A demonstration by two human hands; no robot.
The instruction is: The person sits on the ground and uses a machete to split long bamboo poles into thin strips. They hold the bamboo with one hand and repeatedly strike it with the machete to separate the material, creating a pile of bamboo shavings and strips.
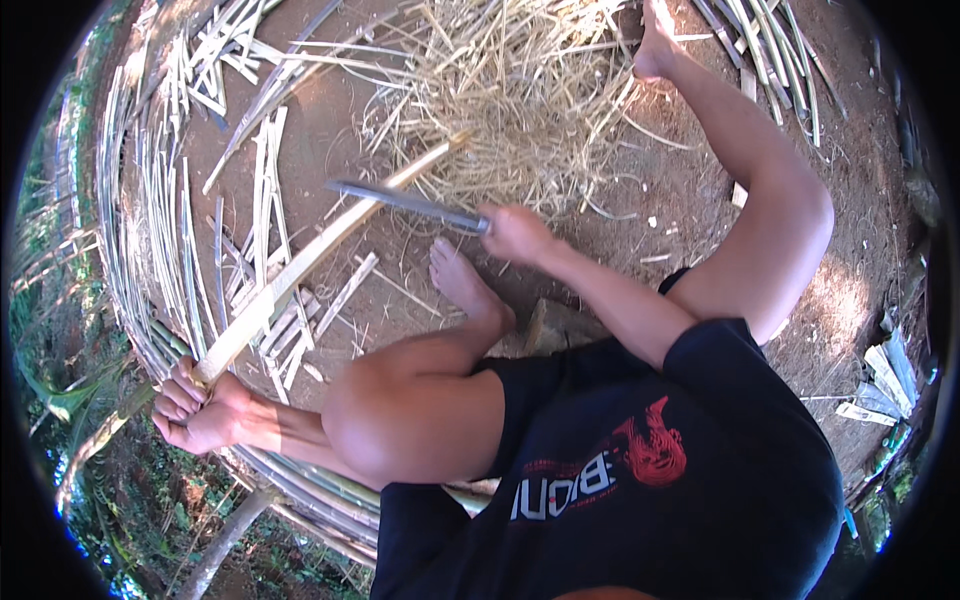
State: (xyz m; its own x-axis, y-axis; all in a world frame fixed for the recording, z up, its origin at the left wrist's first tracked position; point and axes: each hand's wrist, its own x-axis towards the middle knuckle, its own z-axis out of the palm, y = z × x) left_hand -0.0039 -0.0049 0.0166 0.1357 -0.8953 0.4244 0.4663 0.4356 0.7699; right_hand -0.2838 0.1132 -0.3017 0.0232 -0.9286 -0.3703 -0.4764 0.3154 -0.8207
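Observation:
A long, pale bamboo strip (312, 254) slants from lower left up toward the far middle. My left hand (205, 407) is closed in a fist around its near end, beside my bent left knee. In my right hand (515, 236) is the handle of a long-bladed knife (412, 203), fingers wrapped round it. The blade points left and crosses over the strip's upper part; whether it touches the strip I cannot tell. The strip's far tip lies over the edge of a heap of curly bamboo shavings (500, 90).
Split bamboo strips (165, 215) lie in long rows at the left, with short pieces (295, 325) nearer the middle. More strips (775, 45) lie far right. My bare left foot (465, 280) rests close below the blade. Green plants (60, 370) border the left.

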